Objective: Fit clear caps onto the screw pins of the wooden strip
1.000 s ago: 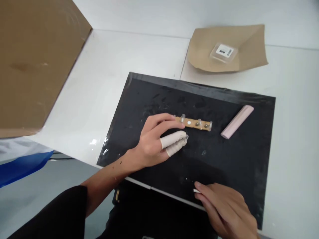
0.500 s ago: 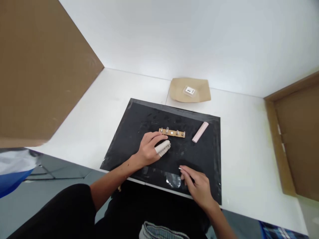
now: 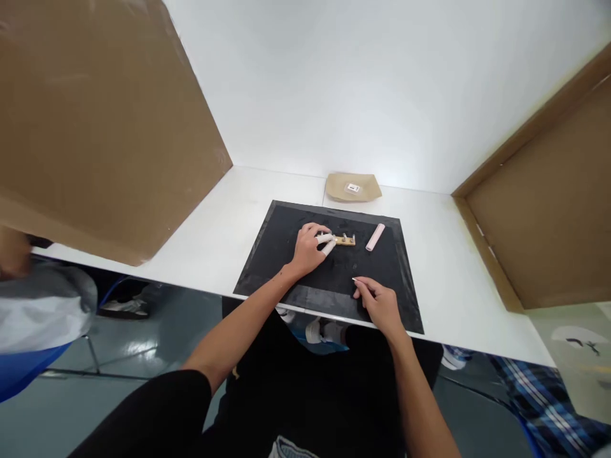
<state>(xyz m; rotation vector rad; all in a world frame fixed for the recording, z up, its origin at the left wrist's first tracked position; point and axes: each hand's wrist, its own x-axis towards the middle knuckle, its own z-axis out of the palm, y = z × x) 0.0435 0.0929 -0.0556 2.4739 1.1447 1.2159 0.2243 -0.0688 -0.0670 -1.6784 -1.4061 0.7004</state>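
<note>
My left hand (image 3: 310, 247) rests on a black mat (image 3: 286, 254), its white-wrapped fingertips on the left end of a small tan strip (image 3: 345, 240) with metal studs. My right hand (image 3: 377, 299) lies near the mat's front edge, fingers curled around a thin white item I cannot make out. A pink bar (image 3: 375, 236) lies on the mat right of the strip.
A brown paper sheet with a small clear packet (image 3: 353, 187) sits behind the mat. Cardboard panels stand at the left (image 3: 105, 133) and right (image 3: 548, 216) of the white table (image 3: 453, 267). Someone in grey and blue is at the far left (image 3: 33, 318).
The view has pulled back and up, so the table looks much smaller. My left hand has closed in on the strip's left end. My right hand stays near the mat's front edge.
</note>
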